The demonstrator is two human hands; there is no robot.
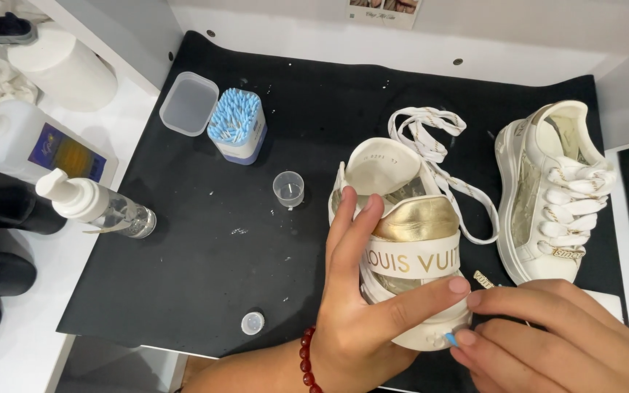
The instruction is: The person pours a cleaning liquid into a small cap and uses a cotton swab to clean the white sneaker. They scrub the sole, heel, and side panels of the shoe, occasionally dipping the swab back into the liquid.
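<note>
Two hands clean one sneaker heel

Left hand (373, 291) grips the white-and-gold sneaker (402, 240), near the mat's (205, 240) front edge. Right hand (547, 335) pinches a cotton swab (451, 339) at the sole. I think small, gentle rubs and a steady shoe work best.

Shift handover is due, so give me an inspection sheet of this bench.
Surface: black mat on a white bench, speckled with white flecks.
Job's things: white and gold sneaker held heel-up; cotton swab at its sole.
Clutter: second sneaker, loose laces, cotton swab box, its lid, small clear cup, pump bottle, small cap.
Grippers: left hand grips the sneaker; right hand pinches the swab.
Cables: nothing seen.
Surroundings: white walls, paper roll.
</note>
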